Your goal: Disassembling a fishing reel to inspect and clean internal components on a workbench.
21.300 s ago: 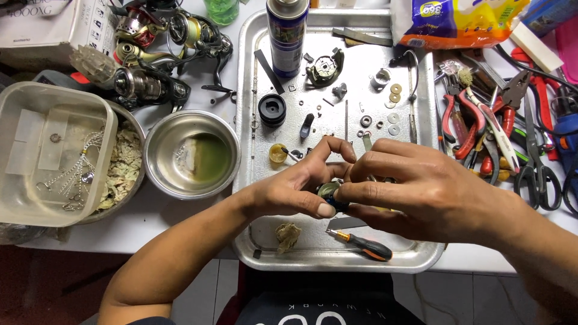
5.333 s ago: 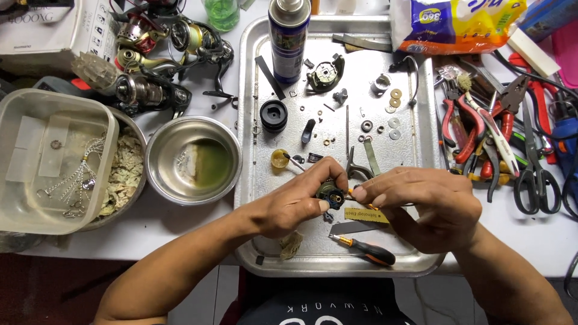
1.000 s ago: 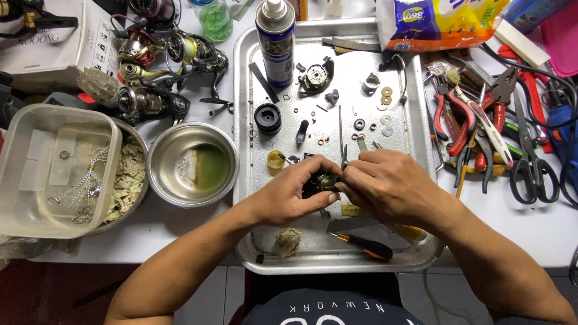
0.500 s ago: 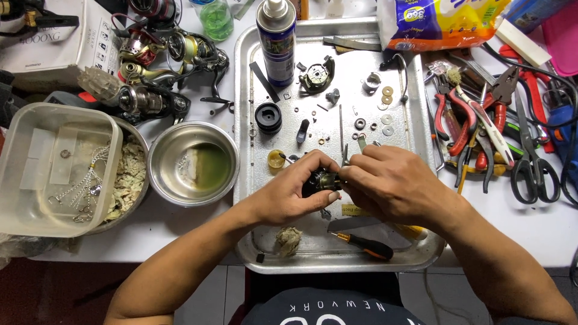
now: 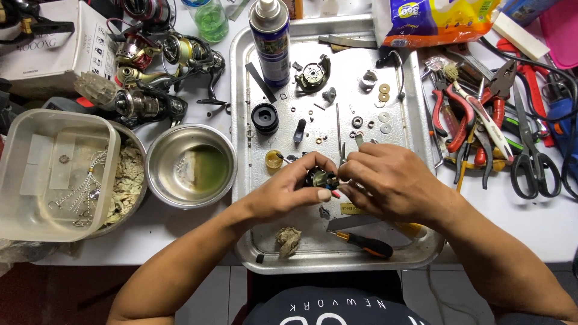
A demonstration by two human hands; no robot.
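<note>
Both hands meet over the middle of the metal tray [image 5: 415,108]. The left hand [image 5: 283,192] pinches a small dark reel part [image 5: 318,178] between thumb and fingers. The right hand [image 5: 391,183] is curled, with its fingertips pressed on the same part from the 3 o'clock side. A thin metal tool [image 5: 342,157] sticks up from between the fingers, toward 12 o'clock.

A second ago the hands were in almost the same spot. Since then they have turned the part only a little, and the tool now shows more clearly above the fingers. So the work on the small part goes on, and nothing has been put down.

The other things lie as they did. At 12 o'clock from the hands stands the spray can [image 5: 270,42]. Near it, at 11 o'clock, sits a black round spool [image 5: 265,117]. Small washers [image 5: 383,93] lie at 1 o'clock. At 6 o'clock a screwdriver [image 5: 361,244] with a black and orange handle lies on the tray, and a crumpled rag [image 5: 289,239] is just beside it at 7 o'clock. Off the tray at 9 o'clock is a steel bowl [image 5: 191,165]. Pliers [image 5: 457,108] and scissors [image 5: 533,162] lie at 3 o'clock.
</note>
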